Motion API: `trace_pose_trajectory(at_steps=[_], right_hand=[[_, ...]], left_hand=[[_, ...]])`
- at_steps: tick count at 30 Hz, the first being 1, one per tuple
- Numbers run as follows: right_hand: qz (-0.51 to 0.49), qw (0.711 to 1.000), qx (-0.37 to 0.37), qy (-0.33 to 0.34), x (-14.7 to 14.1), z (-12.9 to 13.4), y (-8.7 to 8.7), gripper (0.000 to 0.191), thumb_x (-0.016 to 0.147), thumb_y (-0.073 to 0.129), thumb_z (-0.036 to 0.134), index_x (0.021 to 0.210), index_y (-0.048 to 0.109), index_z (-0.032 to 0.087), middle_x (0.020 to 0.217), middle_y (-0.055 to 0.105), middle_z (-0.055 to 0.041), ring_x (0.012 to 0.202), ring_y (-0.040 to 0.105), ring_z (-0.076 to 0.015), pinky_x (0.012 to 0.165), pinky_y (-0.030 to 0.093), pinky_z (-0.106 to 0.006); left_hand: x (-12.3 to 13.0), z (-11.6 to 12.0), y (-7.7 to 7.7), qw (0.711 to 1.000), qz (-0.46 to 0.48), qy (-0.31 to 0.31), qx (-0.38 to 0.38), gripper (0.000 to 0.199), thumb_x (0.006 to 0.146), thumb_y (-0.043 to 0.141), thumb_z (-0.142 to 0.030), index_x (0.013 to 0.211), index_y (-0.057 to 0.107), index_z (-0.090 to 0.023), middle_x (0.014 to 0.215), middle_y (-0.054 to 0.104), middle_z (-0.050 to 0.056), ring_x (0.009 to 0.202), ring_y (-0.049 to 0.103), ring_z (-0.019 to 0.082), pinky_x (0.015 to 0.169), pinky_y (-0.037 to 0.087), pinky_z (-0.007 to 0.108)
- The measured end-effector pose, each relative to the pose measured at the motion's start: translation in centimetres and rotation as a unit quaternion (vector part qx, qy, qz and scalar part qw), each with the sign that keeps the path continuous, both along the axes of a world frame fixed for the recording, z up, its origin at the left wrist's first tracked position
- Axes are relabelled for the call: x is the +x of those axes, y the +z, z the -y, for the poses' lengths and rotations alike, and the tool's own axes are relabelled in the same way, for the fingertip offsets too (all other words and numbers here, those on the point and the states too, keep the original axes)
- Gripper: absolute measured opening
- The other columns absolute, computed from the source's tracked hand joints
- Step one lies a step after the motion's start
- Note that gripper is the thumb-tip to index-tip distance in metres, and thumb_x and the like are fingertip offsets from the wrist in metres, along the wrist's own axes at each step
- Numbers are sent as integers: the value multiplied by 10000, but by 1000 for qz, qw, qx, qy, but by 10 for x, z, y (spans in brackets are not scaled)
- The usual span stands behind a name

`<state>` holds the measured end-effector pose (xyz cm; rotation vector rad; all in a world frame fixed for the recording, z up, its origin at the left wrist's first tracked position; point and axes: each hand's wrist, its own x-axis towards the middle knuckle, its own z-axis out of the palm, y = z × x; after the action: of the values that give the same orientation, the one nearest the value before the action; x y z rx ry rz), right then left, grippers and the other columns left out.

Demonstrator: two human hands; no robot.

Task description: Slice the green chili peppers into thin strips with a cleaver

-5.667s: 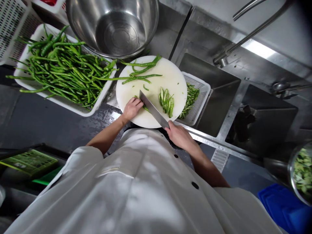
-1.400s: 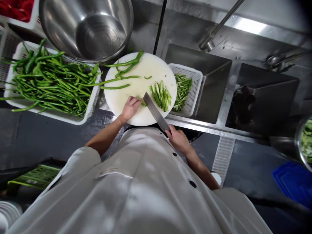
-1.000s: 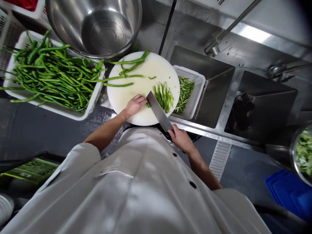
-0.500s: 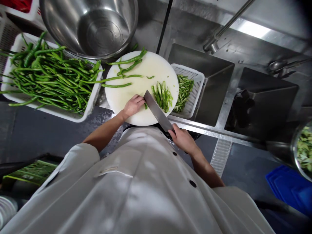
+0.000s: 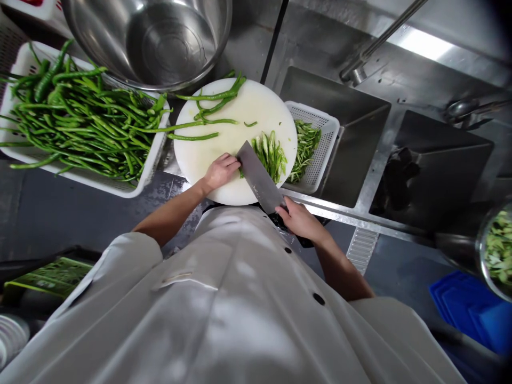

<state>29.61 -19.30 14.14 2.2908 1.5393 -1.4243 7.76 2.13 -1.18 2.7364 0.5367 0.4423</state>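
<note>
Poking from under the left hand (image 5: 221,171) is green pepper (image 5: 241,174).

We take this for a kitchen, and its scale suggests a commercial one more than a home's. Stainless steel runs along the work side: a table (image 5: 254,34), a near sink (image 5: 360,146) and a far sink (image 5: 456,173) side by side, and a metal tap (image 5: 384,37). We see a very large steel bowl (image 5: 168,48), a white basket (image 5: 134,189) heaped with green peppers (image 5: 88,117), a round cutting board (image 5: 200,154) and a broad cleaver (image 5: 260,178). The white jacket (image 5: 240,298) with dark buttons looks like a cook's, and a slatted strip (image 5: 363,248) crosses the dark floor (image 5: 88,213).
</note>
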Motion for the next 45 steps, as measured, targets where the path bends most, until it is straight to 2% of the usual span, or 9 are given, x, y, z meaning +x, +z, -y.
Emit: trace_pose_trajectory(at_steps=[6, 8, 13, 17, 19, 23, 28, 38, 45], right_hand=[[3, 999, 18, -46, -21, -33, -37, 370, 1109, 384, 366, 1348, 578, 160, 972, 786, -89, 742, 720, -233, 857, 530, -344], [16, 999, 27, -37, -18, -29, -34, 394, 1111, 384, 375, 1376, 570, 150, 1004, 793, -103, 784, 730, -248, 877, 529, -353], [93, 993, 55, 44, -8, -2, -15, 407, 1110, 398, 355, 1408, 567, 136, 1175, 777, -159, 1040, 726, -313, 927, 492, -365], [73, 993, 30, 86, -8, 1, -17, 345, 1111, 431, 386, 1335, 620, 205, 1152, 786, -114, 1047, 719, -302, 876, 487, -333], [64, 995, 36, 61, -5, -3, -23, 323, 1112, 427, 364, 1312, 629, 210, 1194, 781, -109, 1082, 715, -290, 900, 489, -325], [136, 990, 30, 11, 7, -6, -24, 371, 1110, 408, 349, 1367, 604, 166, 1235, 768, -158, 1106, 710, -325, 936, 493, -365], [170, 982, -3, 79, 2, 5, -13, 461, 1128, 362, 392, 1473, 537, 141, 1104, 784, -173, 1041, 731, -345, 866, 502, -379], [205, 959, -38, 194, -11, -3, 28, 395, 1136, 357, 387, 1408, 555, 181, 1013, 793, -157, 957, 761, -329, 775, 495, -352], [174, 959, -22, 223, -25, -48, 17, 396, 1142, 334, 367, 1445, 483, 160, 1122, 776, -187, 1044, 751, -321, 820, 512, -347]], left_hand=[[-1, 0, 2, 1000, -1, -10, -15, 365, 1028, 361, -104, 994, 712, -196, 982, 711, 82, 933, 630, 217, 893, 563, 373], [-9, -12, 6, 999, 9, 9, -31, 337, 1027, 375, -128, 1015, 704, -196, 1037, 712, 101, 999, 632, 238, 926, 553, 407], [-56, -77, 17, 983, 6, 180, -29, 272, 1065, 517, -375, 1197, 632, -167, 1193, 666, 160, 1223, 569, 349, 1064, 462, 568], [-83, -106, 21, 983, -63, 169, -44, 338, 1106, 458, -446, 1127, 625, -153, 1061, 653, 116, 1123, 588, 299, 1050, 478, 523], [-80, -95, 25, 986, -83, 133, -52, 325, 1113, 433, -388, 1110, 657, -152, 1008, 657, 103, 1055, 593, 274, 1000, 492, 480], [-57, -40, 28, 993, -82, 63, -51, 299, 1081, 451, -260, 1143, 732, -178, 1089, 700, 120, 1073, 582, 291, 961, 450, 475], [-40, 9, 11, 990, -19, 130, -44, 278, 1047, 509, -234, 1168, 759, -238, 1113, 680, 111, 1122, 535, 300, 973, 400, 460], [-43, 11, -7, 985, 4, 170, 32, 303, 1072, 441, -255, 1105, 741, -234, 1062, 706, 109, 1018, 573, 268, 875, 481, 412], [-42, 11, -10, 988, 18, 153, 3, 366, 1110, 367, -258, 1141, 729, -217, 1061, 714, 88, 1003, 625, 234, 938, 536, 396]])
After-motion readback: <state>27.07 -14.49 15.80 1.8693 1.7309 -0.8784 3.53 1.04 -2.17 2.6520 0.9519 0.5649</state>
